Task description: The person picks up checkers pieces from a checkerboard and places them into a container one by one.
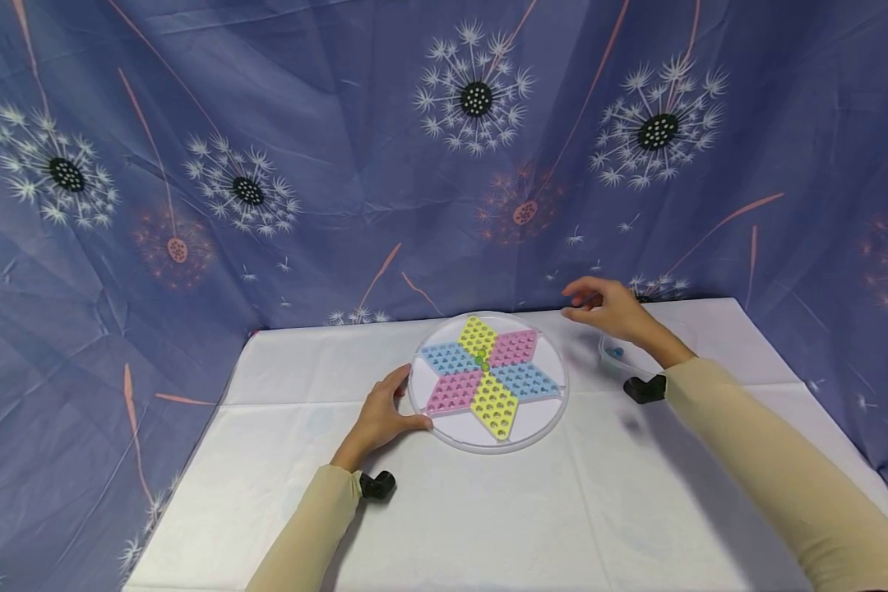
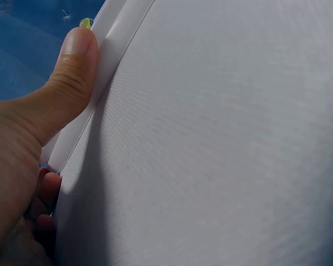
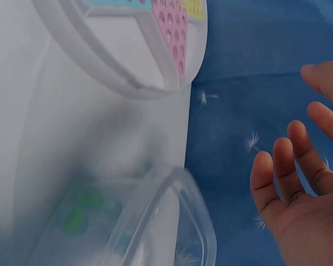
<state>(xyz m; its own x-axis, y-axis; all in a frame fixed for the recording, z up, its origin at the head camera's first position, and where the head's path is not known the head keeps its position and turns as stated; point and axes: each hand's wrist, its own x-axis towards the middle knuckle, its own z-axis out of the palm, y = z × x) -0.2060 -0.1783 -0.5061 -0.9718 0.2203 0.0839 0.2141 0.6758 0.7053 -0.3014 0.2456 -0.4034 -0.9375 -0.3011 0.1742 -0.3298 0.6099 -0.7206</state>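
Dandelion-print curtain (image 1: pixel 370 156) behind, white-covered table (image 1: pixel 481 518) under your game board (image 1: pixel 536 421). Your left hand (image 1: pixel 380 413) is spread against the board's left rim, touching; your right hand (image 1: pixel 616 311) hangs in the air right of the board, fingers loose, nothing held. Green marbles (image 1: pixel 481 357) sit at the board's middle; a clear tub (image 3: pixel 165 178) with more is right of the board. Board's likely light, stiff plastic: hold the rim, keep level. Marbles look hard, slick, rolly: pinch from above.
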